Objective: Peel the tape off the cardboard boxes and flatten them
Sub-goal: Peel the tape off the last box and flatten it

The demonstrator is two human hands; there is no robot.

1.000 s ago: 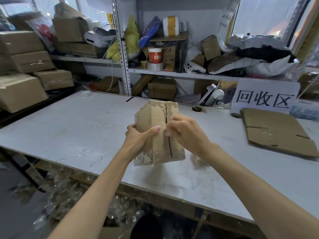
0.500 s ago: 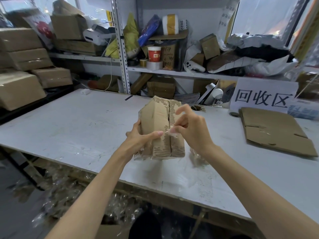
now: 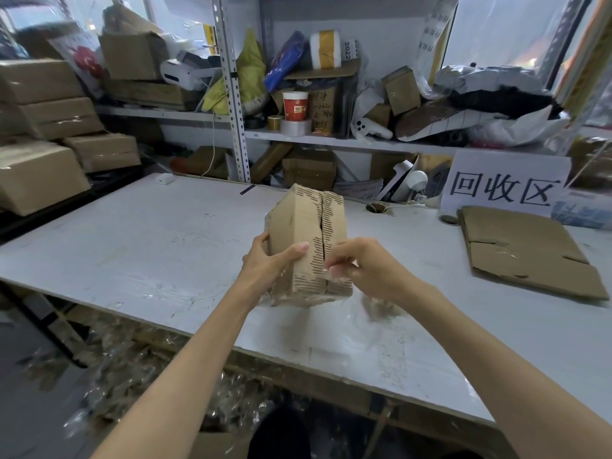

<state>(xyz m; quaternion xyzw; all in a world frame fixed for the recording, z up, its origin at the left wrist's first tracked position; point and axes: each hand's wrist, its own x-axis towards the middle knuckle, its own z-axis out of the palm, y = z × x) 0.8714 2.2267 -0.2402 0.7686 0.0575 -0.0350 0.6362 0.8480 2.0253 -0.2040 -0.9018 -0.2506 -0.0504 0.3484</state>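
1 box (image 3: 298,223), left hand (image 3: 268,263); tape (image 3: 332,275), right hand (image 3: 367,266)

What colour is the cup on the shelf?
The cup is red with a white rim; head view.

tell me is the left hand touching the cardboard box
Touching: the head view shows the left hand gripping the cardboard box, thumb pressed across its front face.

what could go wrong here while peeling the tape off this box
The clear tape pinched by the right hand looks thin and could tear short, leaving strips on the box.
The box's face is already ripped to the corrugation; pulling may strip more.
The left hand holds only one side; the box might twist.
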